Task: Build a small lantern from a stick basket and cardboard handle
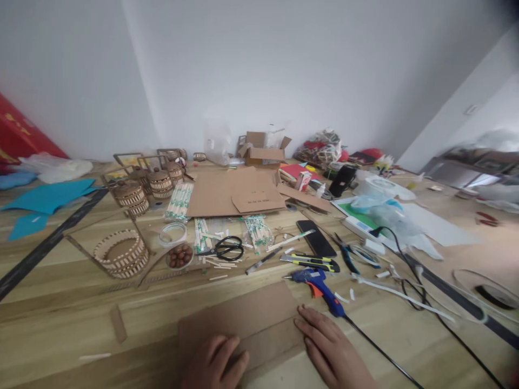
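Note:
A piece of brown cardboard [259,308] lies flat on the table in front of me, with a line running along its length near the lower edge. My left hand [217,363] rests on its lower left part, fingers slightly bent and apart. At the cardboard's right edge, my right hand [330,346] lies with its fingers stretched out and touching it. Just beyond my right hand is a blue glue gun [318,283] with an orange trigger, its nozzle pointing left. A yellow and black utility knife [310,262] lies behind the glue gun.
Black scissors [229,248], a bowl of brown balls [179,255] and a small slatted basket [121,256] stand left of centre. Larger cardboard sheets [214,189] lie farther back. A phone [316,237] and pliers [347,254] are right of centre. A black cord [381,348] trails to the right.

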Action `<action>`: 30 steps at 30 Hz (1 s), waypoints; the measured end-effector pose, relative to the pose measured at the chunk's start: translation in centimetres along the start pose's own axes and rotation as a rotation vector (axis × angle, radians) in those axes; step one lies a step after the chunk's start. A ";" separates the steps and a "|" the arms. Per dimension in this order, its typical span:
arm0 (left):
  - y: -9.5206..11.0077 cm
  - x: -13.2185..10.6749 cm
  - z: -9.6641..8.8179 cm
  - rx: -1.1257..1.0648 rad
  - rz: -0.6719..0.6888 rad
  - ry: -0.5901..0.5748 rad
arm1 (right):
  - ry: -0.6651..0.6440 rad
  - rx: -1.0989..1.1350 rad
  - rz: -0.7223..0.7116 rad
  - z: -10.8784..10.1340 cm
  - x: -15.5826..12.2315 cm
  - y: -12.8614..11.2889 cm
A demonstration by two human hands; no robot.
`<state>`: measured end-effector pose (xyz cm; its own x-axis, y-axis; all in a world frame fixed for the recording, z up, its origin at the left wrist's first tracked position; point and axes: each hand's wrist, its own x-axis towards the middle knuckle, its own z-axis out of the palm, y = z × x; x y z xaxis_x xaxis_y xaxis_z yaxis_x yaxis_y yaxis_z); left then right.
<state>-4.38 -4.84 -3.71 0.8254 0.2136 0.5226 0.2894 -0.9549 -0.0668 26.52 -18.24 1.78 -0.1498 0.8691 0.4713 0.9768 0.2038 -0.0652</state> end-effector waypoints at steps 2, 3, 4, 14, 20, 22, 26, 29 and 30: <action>-0.1 0.6 -1.0 0.026 0.022 -0.015 | 0.006 0.012 0.017 0.2 0.0 -0.1; 0.0 0.9 -1.4 0.031 0.015 -0.022 | 0.006 0.017 0.029 0.3 0.1 -0.2; 0.0 1.1 -1.8 0.033 -0.001 -0.024 | 0.005 0.022 0.040 0.3 0.1 -0.3; 0.5 1.6 -2.7 -0.009 -0.082 -0.074 | 0.135 0.087 0.049 -0.9 -1.7 -1.7; 0.2 1.4 -2.3 -0.011 -0.078 -0.087 | 0.240 0.142 -0.024 -2.5 -3.5 -2.8; 0.1 1.3 -2.2 -0.025 -0.080 -0.101 | 0.251 0.174 -0.026 -2.9 -4.3 -3.4; -0.5 1.5 -2.5 -0.065 -0.068 -0.124 | 0.216 0.278 0.010 -3.1 -6.3 -5.1; -1.0 1.7 -2.6 -0.091 -0.051 -0.124 | 0.198 0.360 0.027 -2.7 -7.8 -6.5; -1.2 1.7 -2.6 -0.098 -0.040 -0.129 | 0.203 0.392 0.038 -2.6 -8.3 -6.9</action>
<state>-4.58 -3.87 -0.48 0.8712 0.2705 0.4097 0.2796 -0.9593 0.0388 21.38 -28.01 0.66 -0.0436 0.7810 0.6230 0.8435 0.3629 -0.3959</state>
